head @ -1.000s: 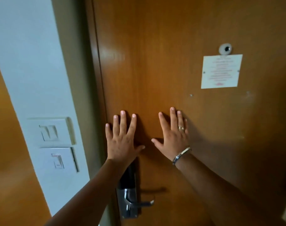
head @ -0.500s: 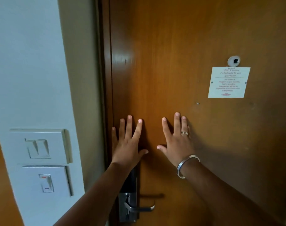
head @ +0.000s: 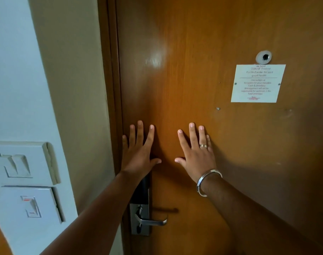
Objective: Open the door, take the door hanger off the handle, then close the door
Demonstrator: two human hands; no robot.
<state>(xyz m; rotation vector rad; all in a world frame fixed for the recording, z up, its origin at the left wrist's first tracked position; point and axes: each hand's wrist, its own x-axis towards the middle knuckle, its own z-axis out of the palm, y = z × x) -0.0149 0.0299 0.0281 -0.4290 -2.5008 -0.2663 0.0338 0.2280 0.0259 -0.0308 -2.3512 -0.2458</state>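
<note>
A brown wooden door (head: 203, 52) fills the view and sits shut in its frame. My left hand (head: 138, 153) lies flat on it near the latch edge, fingers spread, holding nothing. My right hand (head: 196, 155), with a ring and a metal bangle, is pressed flat on the door beside it, fingers apart. Below my left wrist is the silver lever handle (head: 150, 220) on its lock plate (head: 139, 218). No door hanger shows on this handle.
A white notice (head: 257, 83) is pinned to the door under a peephole (head: 263, 57). Two white switch plates (head: 22, 162) are on the wall to the left. The beige door jamb (head: 79, 107) runs between wall and door.
Both hands stay flat on the door. The view has shifted, so the door and wall appear more upright and closer.
</note>
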